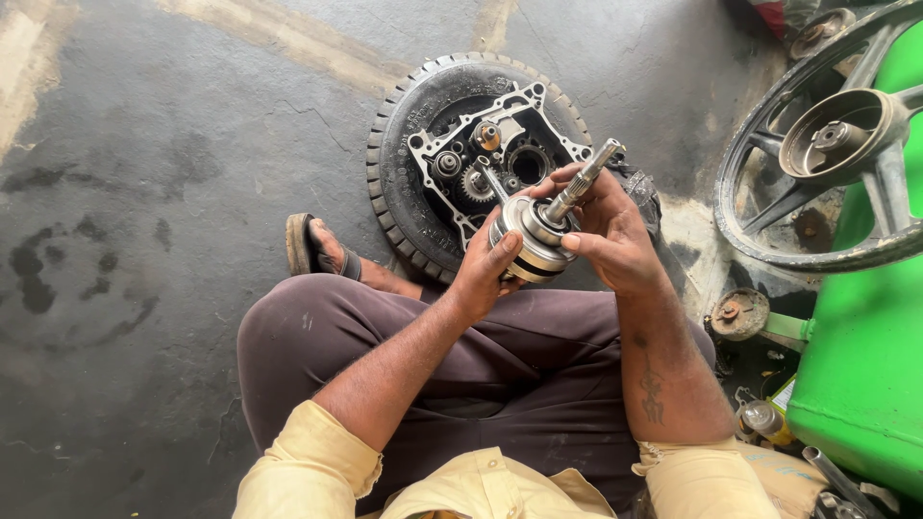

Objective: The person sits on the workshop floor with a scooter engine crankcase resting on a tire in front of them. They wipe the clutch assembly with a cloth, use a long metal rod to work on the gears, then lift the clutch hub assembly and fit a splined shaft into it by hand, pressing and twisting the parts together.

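I hold a round metal crankshaft assembly (532, 237) with a long shaft (584, 180) sticking up and to the right. My left hand (484, 272) cups the round body from below and the left. My right hand (603, 231) grips the assembly at the base of the shaft, fingers wrapped around it. Just beyond my hands lies an open engine case (478, 154) with gears showing, resting on a black tyre (413, 207) on the floor.
I sit on a stained concrete floor (154, 192), one sandalled foot (322, 250) out to the left. An alloy wheel (827, 144) leans at the right beside a green body panel (865, 375). A small round metal part (738, 313) and a bottle (764, 419) lie near it.
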